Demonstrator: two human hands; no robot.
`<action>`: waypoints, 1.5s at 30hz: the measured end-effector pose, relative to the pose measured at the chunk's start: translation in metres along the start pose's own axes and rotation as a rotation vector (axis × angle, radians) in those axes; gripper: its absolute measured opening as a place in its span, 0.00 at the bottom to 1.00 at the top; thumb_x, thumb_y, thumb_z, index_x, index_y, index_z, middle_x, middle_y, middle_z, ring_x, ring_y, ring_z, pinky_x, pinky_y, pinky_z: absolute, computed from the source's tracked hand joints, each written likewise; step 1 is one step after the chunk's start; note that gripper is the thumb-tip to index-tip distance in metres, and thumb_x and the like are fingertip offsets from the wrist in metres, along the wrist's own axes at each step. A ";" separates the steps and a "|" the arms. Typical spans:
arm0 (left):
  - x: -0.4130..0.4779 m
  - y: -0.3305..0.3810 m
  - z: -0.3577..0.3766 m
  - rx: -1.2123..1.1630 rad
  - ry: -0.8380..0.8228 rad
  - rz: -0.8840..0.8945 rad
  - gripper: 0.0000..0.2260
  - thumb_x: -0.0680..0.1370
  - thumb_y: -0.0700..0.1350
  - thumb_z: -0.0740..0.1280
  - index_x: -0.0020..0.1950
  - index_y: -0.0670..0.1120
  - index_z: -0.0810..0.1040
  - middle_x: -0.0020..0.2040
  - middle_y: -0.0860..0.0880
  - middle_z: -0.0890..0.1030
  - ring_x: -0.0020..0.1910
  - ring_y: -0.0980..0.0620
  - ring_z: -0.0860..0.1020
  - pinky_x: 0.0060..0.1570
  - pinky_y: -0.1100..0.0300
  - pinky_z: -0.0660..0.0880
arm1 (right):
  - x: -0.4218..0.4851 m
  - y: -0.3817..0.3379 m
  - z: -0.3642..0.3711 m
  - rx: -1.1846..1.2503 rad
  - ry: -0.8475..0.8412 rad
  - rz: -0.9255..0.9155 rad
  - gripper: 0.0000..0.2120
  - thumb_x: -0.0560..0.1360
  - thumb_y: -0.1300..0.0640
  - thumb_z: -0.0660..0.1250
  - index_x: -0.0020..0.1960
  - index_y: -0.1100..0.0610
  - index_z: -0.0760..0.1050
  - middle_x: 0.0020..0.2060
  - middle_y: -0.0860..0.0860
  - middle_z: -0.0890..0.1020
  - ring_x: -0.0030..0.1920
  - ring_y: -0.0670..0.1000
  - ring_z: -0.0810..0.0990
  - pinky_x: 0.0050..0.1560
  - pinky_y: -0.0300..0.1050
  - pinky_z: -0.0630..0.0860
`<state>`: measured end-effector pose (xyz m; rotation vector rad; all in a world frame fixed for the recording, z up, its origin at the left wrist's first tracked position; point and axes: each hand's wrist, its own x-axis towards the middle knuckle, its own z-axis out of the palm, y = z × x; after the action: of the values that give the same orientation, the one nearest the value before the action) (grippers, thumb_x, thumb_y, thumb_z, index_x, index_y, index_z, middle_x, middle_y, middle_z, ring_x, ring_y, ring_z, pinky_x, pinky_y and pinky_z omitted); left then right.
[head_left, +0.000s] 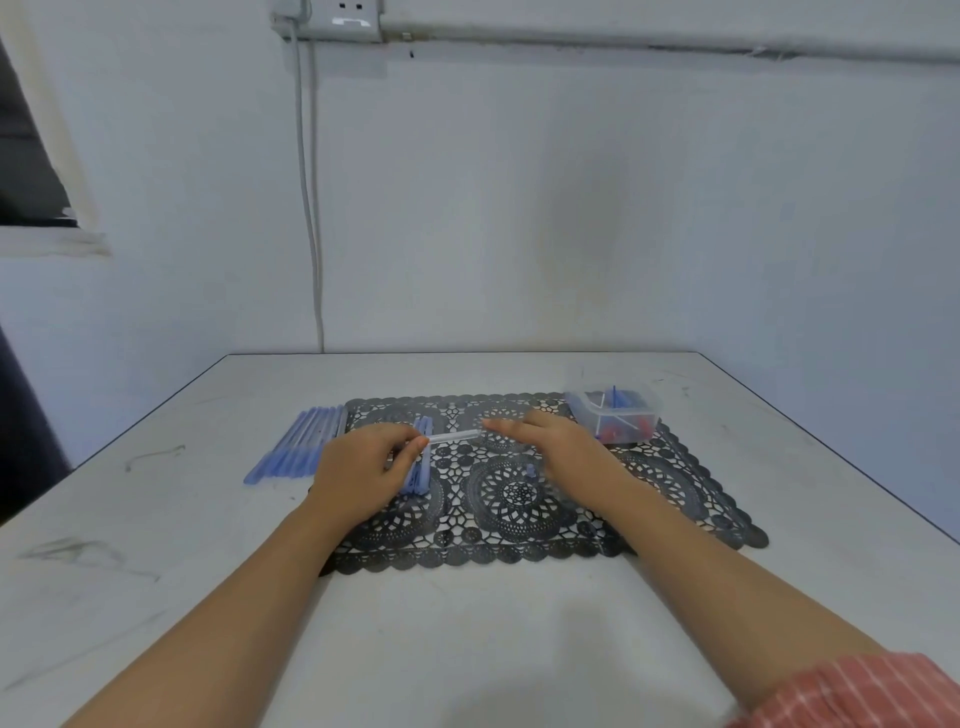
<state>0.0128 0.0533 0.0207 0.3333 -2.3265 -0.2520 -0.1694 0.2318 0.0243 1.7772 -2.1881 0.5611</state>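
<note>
My left hand (363, 467) pinches one end of a clear pen barrel (452, 437) and holds it level above a black lace placemat (675, 493). The extended fingers of my right hand (550, 441) meet the barrel's other end; whether they grip it I cannot tell. Under my left hand lies a small bunch of blue pen parts (422, 470) on the mat. A tiny blue cap (531, 472) stands on the mat beside my right wrist.
A row of several blue pens (296, 447) lies on the white table (156, 545) left of the mat. A clear plastic box (613, 410) with red and blue small parts sits at the mat's far right corner. A wall rises behind the table.
</note>
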 end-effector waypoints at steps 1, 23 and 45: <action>0.000 0.000 0.000 0.003 -0.004 0.005 0.15 0.76 0.56 0.58 0.48 0.51 0.82 0.30 0.63 0.71 0.30 0.69 0.68 0.29 0.72 0.59 | 0.000 0.000 0.001 -0.009 0.003 -0.005 0.41 0.68 0.75 0.63 0.71 0.41 0.62 0.45 0.51 0.75 0.44 0.52 0.75 0.45 0.49 0.76; 0.000 -0.001 0.003 -0.016 -0.020 0.015 0.13 0.76 0.54 0.59 0.50 0.51 0.82 0.33 0.60 0.77 0.31 0.67 0.69 0.29 0.71 0.64 | 0.002 0.000 0.001 -0.064 0.107 -0.014 0.37 0.66 0.76 0.63 0.66 0.45 0.71 0.41 0.54 0.79 0.38 0.53 0.77 0.36 0.51 0.79; 0.000 0.003 0.005 -0.010 0.008 0.096 0.18 0.77 0.58 0.56 0.49 0.50 0.83 0.36 0.58 0.80 0.32 0.64 0.71 0.31 0.73 0.64 | 0.000 -0.014 -0.004 -0.022 0.044 0.055 0.30 0.74 0.70 0.60 0.73 0.52 0.60 0.50 0.56 0.79 0.49 0.54 0.76 0.50 0.50 0.77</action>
<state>0.0090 0.0562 0.0183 0.2158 -2.3254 -0.2149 -0.1562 0.2317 0.0295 1.6816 -2.2109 0.5804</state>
